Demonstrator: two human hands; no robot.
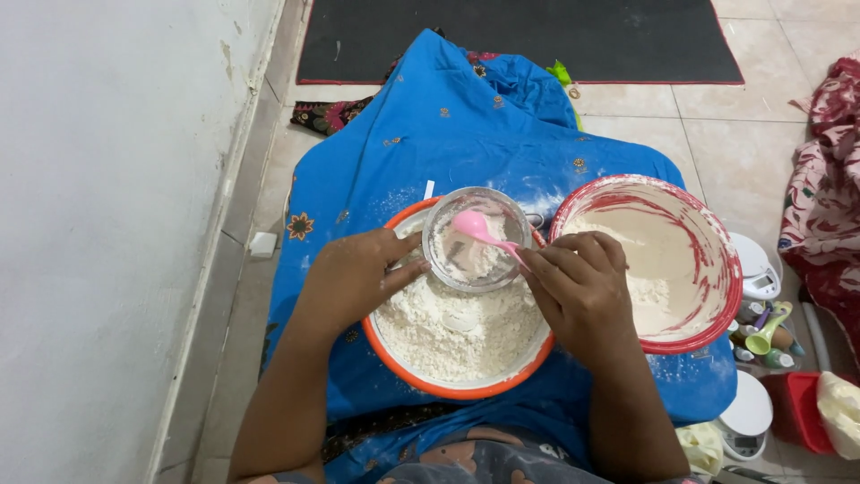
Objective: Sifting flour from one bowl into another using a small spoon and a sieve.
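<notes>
My left hand (358, 273) grips the rim of a small round metal sieve (515, 224) held over an orange-rimmed bowl (466, 387) full of white flour. My right hand (578, 287) holds a pink plastic spoon (479, 229) whose bowl rests in the flour inside the sieve. Both bowls sit on a blue patterned cloth (448, 125) dusted with flour.
A red-rimmed bowl (717, 242) with some flour stands right of the orange bowl. Two white kitchen scales (757, 269) (748, 417), small bottles with a green spoon (766, 339), and a red container (797, 408) lie at the right. A white wall runs along the left; a dark mat (537, 36) lies beyond.
</notes>
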